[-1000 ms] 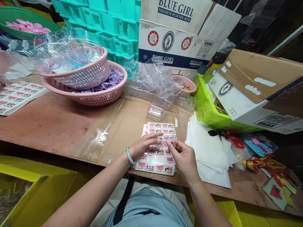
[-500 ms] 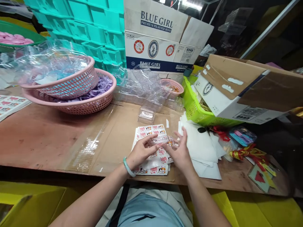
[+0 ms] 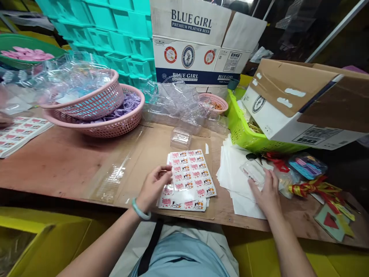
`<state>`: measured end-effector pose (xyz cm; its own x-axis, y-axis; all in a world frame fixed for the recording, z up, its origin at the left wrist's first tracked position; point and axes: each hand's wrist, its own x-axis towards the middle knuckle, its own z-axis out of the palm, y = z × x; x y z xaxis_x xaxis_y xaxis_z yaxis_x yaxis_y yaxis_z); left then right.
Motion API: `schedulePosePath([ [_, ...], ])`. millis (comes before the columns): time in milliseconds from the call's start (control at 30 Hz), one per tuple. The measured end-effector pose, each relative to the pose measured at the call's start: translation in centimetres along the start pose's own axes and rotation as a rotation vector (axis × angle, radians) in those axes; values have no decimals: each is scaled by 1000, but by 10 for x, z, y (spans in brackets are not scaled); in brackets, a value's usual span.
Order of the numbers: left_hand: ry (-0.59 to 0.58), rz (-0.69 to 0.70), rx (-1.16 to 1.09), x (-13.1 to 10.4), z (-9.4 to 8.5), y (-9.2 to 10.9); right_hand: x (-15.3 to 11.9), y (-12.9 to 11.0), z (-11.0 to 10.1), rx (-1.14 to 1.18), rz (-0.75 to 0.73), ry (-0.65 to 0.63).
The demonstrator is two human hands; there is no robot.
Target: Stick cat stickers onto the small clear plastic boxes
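Note:
My right hand (image 3: 267,192) grips a small clear plastic box (image 3: 253,172) with a printed sticker on it, between thumb and fingers, over the white paper sheets (image 3: 235,179). My left hand (image 3: 154,185), wearing a pale green bangle (image 3: 140,211), is at the left edge of the stacked sticker sheets (image 3: 191,175). Its fingers are loosely bent, the thumb and forefinger apart, with nothing seen in them. The sheets carry pink lettering and cartoon cats. Just behind the stack sits another clear plastic box (image 3: 180,138).
Pink baskets (image 3: 121,125) with purple packets and clear packaging stand at left. Clear plastic containers (image 3: 175,104) pile up at the back. A lime basket (image 3: 245,136) under a carton (image 3: 288,100) is at right, near red-yellow ribbons (image 3: 311,188). More sticker sheets (image 3: 21,132) lie far left.
My right hand has carried the clear box from above the sticker sheets rightward to the white paper. My left hand has let go of it and drawn back left.

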<state>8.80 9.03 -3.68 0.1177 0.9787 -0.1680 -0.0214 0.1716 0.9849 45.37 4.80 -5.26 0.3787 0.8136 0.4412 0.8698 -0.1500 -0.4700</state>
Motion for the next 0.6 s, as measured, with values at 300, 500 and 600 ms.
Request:
schedulePosePath([
  [300, -34, -378, -265, -14, -27, 12, -68, -133, 61, 227, -618, -579],
  [500, -234, -521, -263, -13, -25, 13, -77, -148, 78, 189, -607, -579],
  [600, -263, -500, -181, -15, -24, 10, -77, -154, 73, 128, -622, -549],
])
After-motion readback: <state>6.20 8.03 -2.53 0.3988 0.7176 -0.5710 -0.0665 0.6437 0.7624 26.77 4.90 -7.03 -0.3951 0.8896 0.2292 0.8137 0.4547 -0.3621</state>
